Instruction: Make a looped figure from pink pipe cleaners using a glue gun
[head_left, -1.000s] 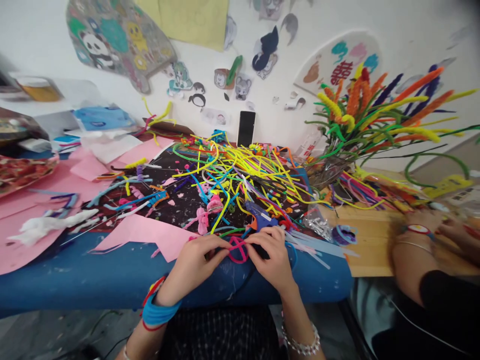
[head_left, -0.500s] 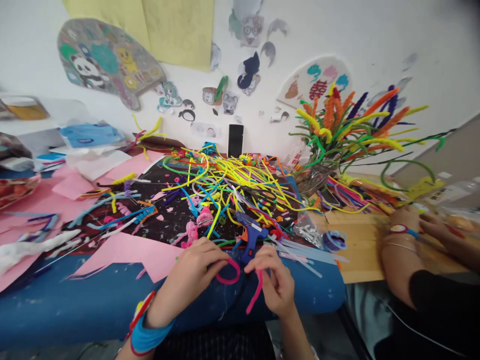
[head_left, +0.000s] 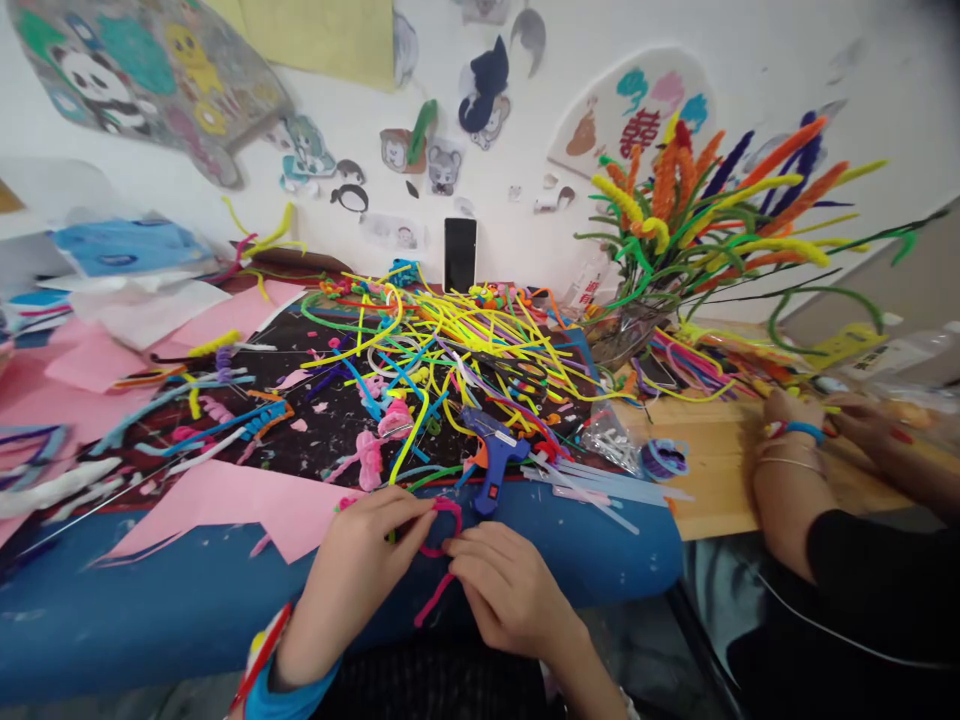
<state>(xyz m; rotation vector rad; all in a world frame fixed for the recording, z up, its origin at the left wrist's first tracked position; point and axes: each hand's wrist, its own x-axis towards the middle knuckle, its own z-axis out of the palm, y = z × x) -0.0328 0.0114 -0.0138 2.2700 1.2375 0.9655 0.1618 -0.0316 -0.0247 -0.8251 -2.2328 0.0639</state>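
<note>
A hot pink pipe cleaner (head_left: 459,517), bent into a loop with a loose tail, is held between my two hands over the table's front edge. My left hand (head_left: 367,560) pinches the upper left of the loop. At its lower right, my right hand (head_left: 510,585) closes its fingers on the same pipe cleaner, and the tail hangs down below them. Just beyond my hands lies a blue glue gun (head_left: 493,460) with an orange trigger. Pink twisted pipe cleaner pieces (head_left: 369,458) rest behind my left hand.
A tangle of yellow pipe cleaners (head_left: 480,340) covers the middle. Glue sticks (head_left: 600,490) lie at right, pink paper (head_left: 225,505) at left. A phone (head_left: 460,255) leans against the wall. Pipe-cleaner flowers (head_left: 675,220) stand back right. A co-worker's hands (head_left: 795,430) work at far right.
My right hand has moved left and down to meet the loop, and its fingers have closed there. The loop now stands more upright. The camera view has shifted slightly.
</note>
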